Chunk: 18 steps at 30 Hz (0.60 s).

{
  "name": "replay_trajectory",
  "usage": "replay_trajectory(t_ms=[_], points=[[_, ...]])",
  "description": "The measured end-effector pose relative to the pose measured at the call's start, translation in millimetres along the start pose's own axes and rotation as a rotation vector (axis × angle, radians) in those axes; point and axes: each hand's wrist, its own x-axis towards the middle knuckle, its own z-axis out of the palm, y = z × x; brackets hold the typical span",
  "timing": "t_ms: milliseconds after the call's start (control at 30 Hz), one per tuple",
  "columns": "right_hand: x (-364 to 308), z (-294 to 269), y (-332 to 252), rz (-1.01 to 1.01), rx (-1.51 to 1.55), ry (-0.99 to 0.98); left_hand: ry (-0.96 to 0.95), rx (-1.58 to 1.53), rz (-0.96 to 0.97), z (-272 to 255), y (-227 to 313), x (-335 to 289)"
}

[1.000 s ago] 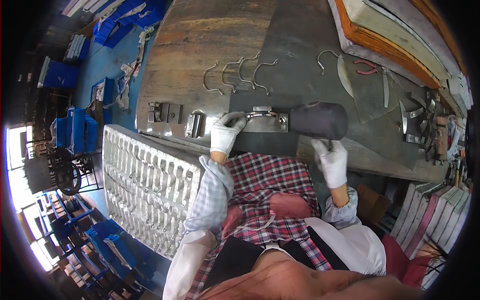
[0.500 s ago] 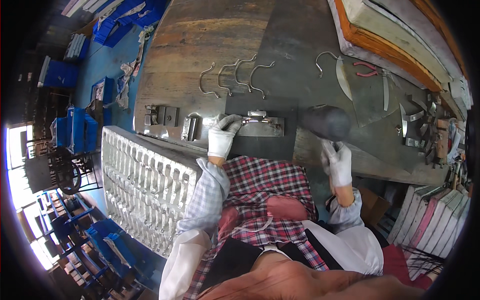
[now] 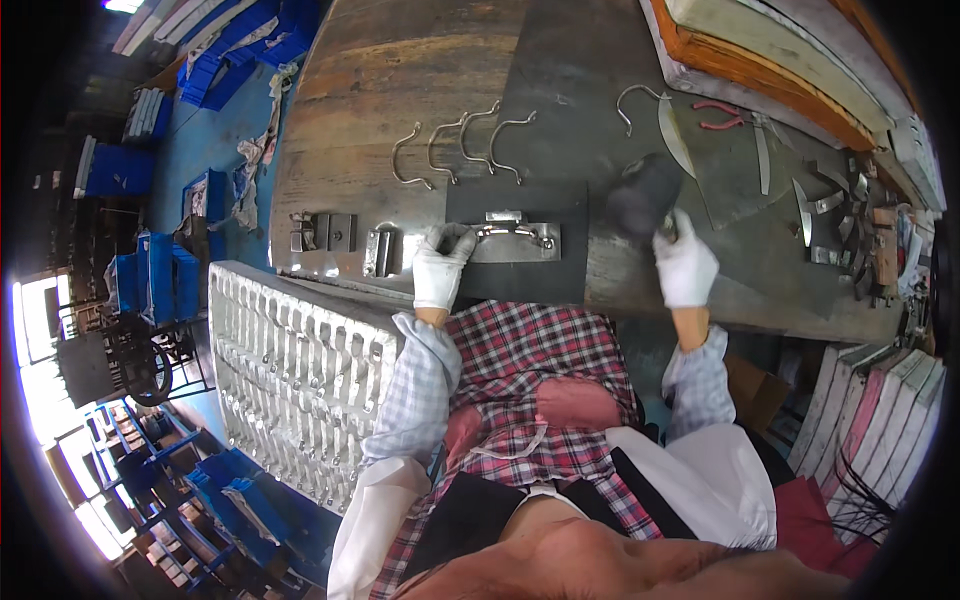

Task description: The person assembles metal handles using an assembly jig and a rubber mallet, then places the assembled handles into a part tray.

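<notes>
Both my hands wear white gloves. At the middle of the bench, my left hand [image 3: 440, 268] pinches the left end of a curved metal handle [image 3: 517, 231], which lies on a flat metal jig [image 3: 487, 252] with a small raised block. The glove hides that end of the handle. To the right, my right hand [image 3: 687, 265] is closed around the grip of a black mallet [image 3: 640, 197]. The mallet's head is blurred and clear of the jig. Beyond the jig lie several bent metal handles [image 3: 399, 160]. A small metal block [image 3: 380, 251] sits left of my left hand.
Another metal fixture [image 3: 336, 232] stands at the bench's left edge. Pink-handled pliers [image 3: 720, 116] and curved metal strips [image 3: 803, 212] lie at the right. A white moulded tray [image 3: 300, 350] full of metal pieces leans beside my left arm. Framed boards [image 3: 790, 75] border the far right.
My right hand has moved away from me and slightly right, and the mallet head has swung farther from me. My left hand keeps its place at the handle's end.
</notes>
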Motion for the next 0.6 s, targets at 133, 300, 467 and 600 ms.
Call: replay_trajectory(t_ms=[133,300,467,600], points=[[-0.6,7.7,-11.3,-0.499,-0.101,0.466,0.012,0.006,-0.028,0.9,-9.2,5.7],[-30.6,96.2,-53.6,-0.554,0.548,0.271,0.020,0.015,-0.026,0.8,2.3,5.5],[-26.6,104.4,-52.3,-0.532,0.668,0.256,0.045,0.042,-0.015,0.9,7.6,1.9],[-24.0,108.6,-56.6,-0.498,0.646,0.285,0.049,0.057,-0.063,1.6,8.6,2.7]])
